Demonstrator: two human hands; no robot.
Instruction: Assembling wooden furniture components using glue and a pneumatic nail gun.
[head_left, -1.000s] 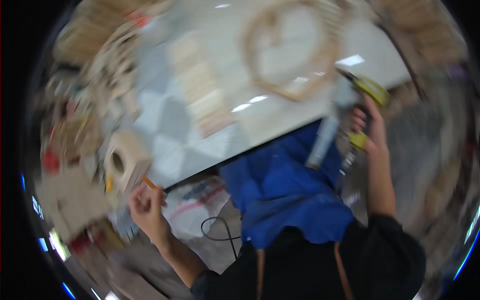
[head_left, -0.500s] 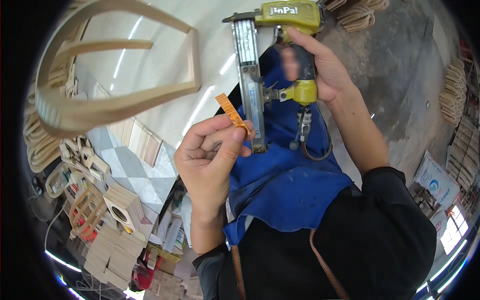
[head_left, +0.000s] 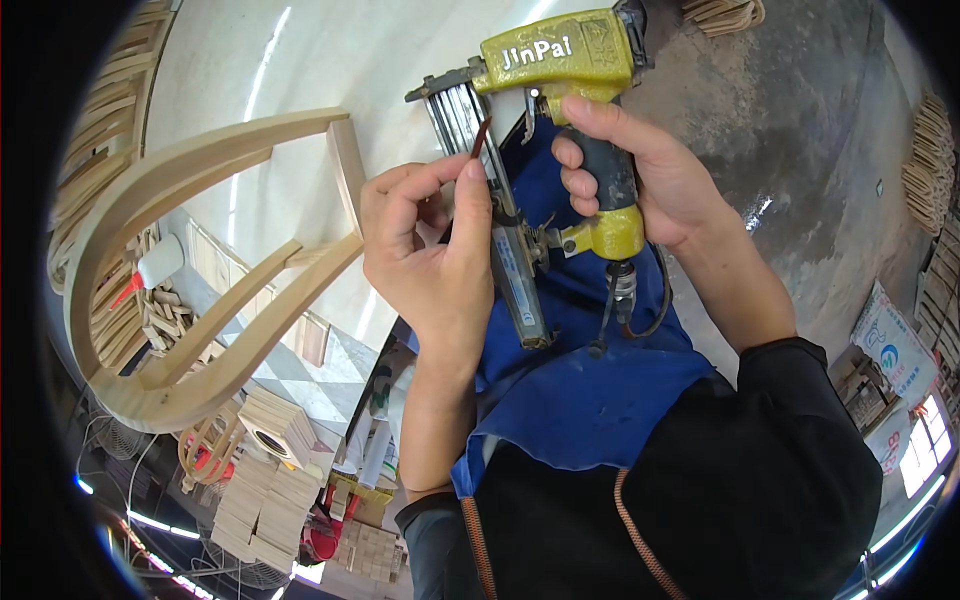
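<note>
Presently the right hand (head_left: 650,180) is wrapped firmly round the black grip of the yellow pneumatic nail gun (head_left: 545,130), held over the blue apron (head_left: 590,390). Left hand (head_left: 435,250) pinches a thin strip of nails (head_left: 481,135) between thumb and forefinger, against the gun's metal magazine. Curved wooden frame (head_left: 200,260) lies on the white workbench (head_left: 300,60), left; glue bottle (head_left: 150,270) beside it.

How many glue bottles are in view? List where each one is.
1. The white glue bottle with a red tip lies on the table at the left, seen through the curved wooden frame. Others may be hidden among the wood pieces beside it.
</note>
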